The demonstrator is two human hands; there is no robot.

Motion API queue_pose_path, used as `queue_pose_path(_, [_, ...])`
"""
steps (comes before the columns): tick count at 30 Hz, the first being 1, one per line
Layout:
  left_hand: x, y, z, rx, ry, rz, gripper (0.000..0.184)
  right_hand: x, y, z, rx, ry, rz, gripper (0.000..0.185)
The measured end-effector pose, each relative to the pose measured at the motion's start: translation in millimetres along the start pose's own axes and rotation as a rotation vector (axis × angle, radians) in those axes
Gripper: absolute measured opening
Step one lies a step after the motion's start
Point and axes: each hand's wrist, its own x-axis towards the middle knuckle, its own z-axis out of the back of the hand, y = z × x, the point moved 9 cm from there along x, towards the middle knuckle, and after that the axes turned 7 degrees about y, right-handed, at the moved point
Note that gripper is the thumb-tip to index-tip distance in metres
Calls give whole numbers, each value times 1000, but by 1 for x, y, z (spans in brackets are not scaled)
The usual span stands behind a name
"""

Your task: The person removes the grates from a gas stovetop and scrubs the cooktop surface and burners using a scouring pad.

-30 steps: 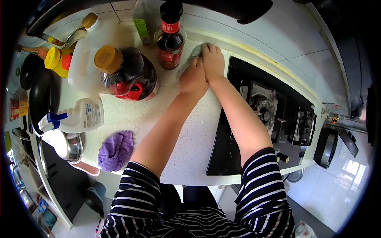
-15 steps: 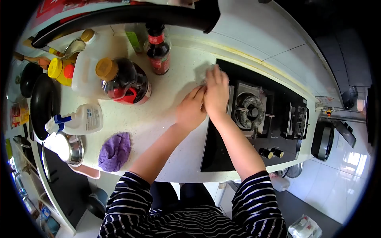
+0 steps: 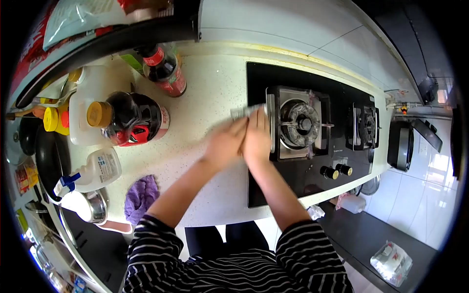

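Note:
My right hand (image 3: 257, 139) is over the counter at the left edge of the gas hob (image 3: 288, 178). Its fingers are pressed together and point away from me. A thin greyish, striped-looking piece (image 3: 240, 113) sticks out at the fingertips; its kind is blurred. Against the right hand lies my left hand (image 3: 224, 146), smeared by motion, fingers together and their tips partly hidden. Both hands seem to bear on the same piece. Just right of them is the near burner (image 3: 304, 123). A crumpled purple cloth (image 3: 141, 196) lies on the counter beside my left forearm.
On the left stand a large dark sauce jug (image 3: 134, 119), a red-labelled bottle (image 3: 166, 75), a spray bottle (image 3: 101, 168) and a metal pot (image 3: 97, 205). A black-edged shelf (image 3: 146, 34) overhangs the back left. Two knobs (image 3: 337, 171) sit at the hob's front.
The view has shifted, showing more of the hob. My hands have moved nearer along the hob's left edge, and the greyish piece now shows at the fingertips.

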Motion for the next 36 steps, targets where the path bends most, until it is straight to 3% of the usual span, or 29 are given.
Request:
queue_pose_path(2, [-39, -25, -8, -95, -40, -91, 67, -48, 1, 4, 17, 69, -21, 54])
queue_pose_path(4, [-50, -33, -8, -99, -36, -55, 67, -62, 2, 1, -6, 85, -20, 58])
queue_pose_path(6, [-34, -20, -8, -77, 2, 31, 66, -34, 2, -6, -30, 20, 29, 60])
queue_pose_path(8, [0, -2, 6, 54, -98, 56, 56, 14, -1, -6, -22, -23, 31, 62])
queue_pose_path(10, [32, 9, 30, -15, -219, 22, 51, 50, 2, -3, -12, -58, 4, 65])
queue_pose_path(12, [35, 11, 31, -27, -133, 20, 53, 54, 1, -6, -5, -51, -14, 70])
queue_pose_path(19, [-92, -47, -33, -56, 119, 25, 65, -113, 10, -6, 145, 92, 62, 56])
queue_pose_path(22, [-112, -62, -39, -84, 4, 35, 65, -130, 11, 3, 131, 126, 81, 57])
queue_pose_path(27, [-74, -40, -30, -27, -87, 136, 64, -75, 9, 3, 155, 37, 135, 49])
queue_pose_path(34, [-114, -116, -81, -28, -72, 139, 66, -159, -48, 19, 236, 108, 155, 48])
queue_pose_path(36, [-98, -136, -95, -31, -149, 32, 65, -163, -78, 26, 205, 66, 134, 48])
